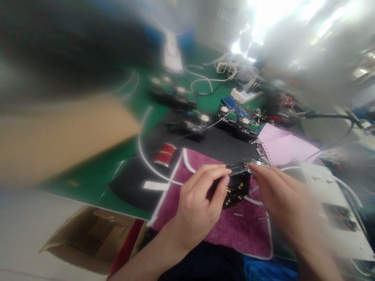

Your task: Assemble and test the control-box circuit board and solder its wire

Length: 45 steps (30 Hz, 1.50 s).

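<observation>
My left hand (pixel 202 195) grips a black box-shaped device (pixel 238 181) from its left side, thumb on the near face and fingers along the top. Several brass-coloured terminals stand out from that near face. At the device's upper right edge is my right hand (pixel 281 191), its fingers pressed together close to some small shiny metal pieces (pixel 254 162). What those fingertips hold, if anything, is hidden. Under the device lies a purple cloth (pixel 199 156) with white edging, and a small metal pin (pixel 238 214) rests on it.
Similar devices with green connectors (pixel 248 127) stand farther back. A red bundle (pixel 165 154) lies left of the cloth, pink paper (pixel 288 146) to the right. A pale box (pixel 334 207) with wires sits beside my right arm. A cardboard carton (pixel 93 238) is below the green table edge.
</observation>
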Motion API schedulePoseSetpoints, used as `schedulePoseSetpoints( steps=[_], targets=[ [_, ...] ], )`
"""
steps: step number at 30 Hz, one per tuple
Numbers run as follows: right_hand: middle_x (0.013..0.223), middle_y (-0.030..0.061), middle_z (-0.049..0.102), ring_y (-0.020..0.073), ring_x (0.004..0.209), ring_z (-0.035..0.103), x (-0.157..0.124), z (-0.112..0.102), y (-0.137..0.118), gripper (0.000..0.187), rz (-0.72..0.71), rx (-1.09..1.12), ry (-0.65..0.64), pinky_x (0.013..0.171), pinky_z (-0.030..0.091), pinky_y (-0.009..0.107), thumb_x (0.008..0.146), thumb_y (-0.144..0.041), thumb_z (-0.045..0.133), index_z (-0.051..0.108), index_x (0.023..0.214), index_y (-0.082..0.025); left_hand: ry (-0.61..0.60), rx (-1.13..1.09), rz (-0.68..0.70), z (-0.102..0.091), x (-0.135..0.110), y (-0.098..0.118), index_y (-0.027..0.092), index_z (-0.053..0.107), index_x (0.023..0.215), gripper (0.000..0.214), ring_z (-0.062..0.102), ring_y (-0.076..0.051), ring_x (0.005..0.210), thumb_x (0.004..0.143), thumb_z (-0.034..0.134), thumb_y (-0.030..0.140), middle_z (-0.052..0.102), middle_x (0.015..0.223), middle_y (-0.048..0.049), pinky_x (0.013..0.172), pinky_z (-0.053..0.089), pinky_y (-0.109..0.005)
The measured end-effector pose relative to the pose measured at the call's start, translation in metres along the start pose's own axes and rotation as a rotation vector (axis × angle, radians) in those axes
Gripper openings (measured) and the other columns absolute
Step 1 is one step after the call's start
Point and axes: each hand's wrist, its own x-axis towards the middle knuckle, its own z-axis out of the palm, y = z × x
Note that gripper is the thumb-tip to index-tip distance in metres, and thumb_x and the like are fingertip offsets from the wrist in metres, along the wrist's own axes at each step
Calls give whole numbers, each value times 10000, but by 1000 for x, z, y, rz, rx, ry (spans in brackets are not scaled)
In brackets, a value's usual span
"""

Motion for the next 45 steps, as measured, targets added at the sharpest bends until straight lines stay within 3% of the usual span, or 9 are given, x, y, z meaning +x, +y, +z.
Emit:
schedulePoseSetpoints(
  steps=[6, 13, 17, 22, 29, 33, 39, 45],
  targets=[
    [1179, 57, 811, 156, 999, 781, 1, 0, -1, 248, 38, 19, 3, 930, 571, 234, 1047, -132, 653, 746, 1274, -176, -13, 11, -11, -1, -1, -1, 208, 730, 1184, 239, 740, -118, 1141, 995, 686, 69, 777, 1190, -9, 1071, 560, -240],
    [1133, 49, 818, 129, 936, 775, 5, -4, -1, 196, 72, 128, -27, 843, 573, 197, 1062, -169, 648, 757, 1224, -187, -23, 15, -16, -2, 0, 1, 207, 729, 1190, 231, 744, -129, 1145, 1003, 677, 82, 781, 1189, -17, 1073, 565, -252],
    [1121, 35, 821, 139, 930, 779, 9, -6, -4, 178, 170, 241, -58, 824, 587, 209, 1052, -200, 666, 767, 1198, -207, -33, 20, -26, -3, 0, 2, 211, 728, 1198, 230, 741, -129, 1151, 1008, 673, 92, 778, 1198, -15, 1081, 562, -255],
    [1035, -4, 830, 133, 828, 773, 9, -6, -7, 142, 343, 396, -47, 693, 586, 211, 1028, -243, 706, 799, 1137, -250, -45, 28, -35, -4, 0, 1, 221, 724, 1201, 235, 736, -119, 1148, 1007, 679, 97, 777, 1199, -3, 1080, 558, -246],
    [1013, -1, 827, 150, 831, 771, 10, -3, -7, 126, 403, 472, -45, 680, 586, 237, 1032, -315, 715, 804, 1105, -266, -48, 20, -40, -4, 0, 1, 218, 726, 1197, 235, 734, -123, 1158, 1005, 679, 90, 776, 1203, -8, 1085, 558, -247],
    [1007, 0, 818, 145, 828, 762, 10, -3, -8, 122, 374, 424, -38, 692, 577, 237, 1037, -285, 704, 791, 1119, -257, -53, 19, -42, -4, -1, 1, 224, 724, 1207, 245, 733, -125, 1161, 1005, 680, 94, 772, 1212, -9, 1086, 558, -251],
    [1113, 34, 787, 153, 955, 752, 11, -7, -6, 158, 168, 238, -78, 830, 577, 243, 1065, -200, 638, 748, 1176, -219, -46, 20, -33, -3, -1, 1, 219, 723, 1200, 237, 733, -136, 1166, 1004, 676, 93, 772, 1213, -15, 1090, 557, -268],
    [1140, 46, 785, 168, 973, 751, 10, -6, -7, 176, 163, 222, -64, 841, 580, 267, 1073, -195, 623, 735, 1205, -225, -42, 23, -22, -3, -1, 0, 228, 719, 1210, 244, 739, -160, 1151, 1009, 672, 99, 776, 1209, -28, 1064, 583, -314]
  ],
)
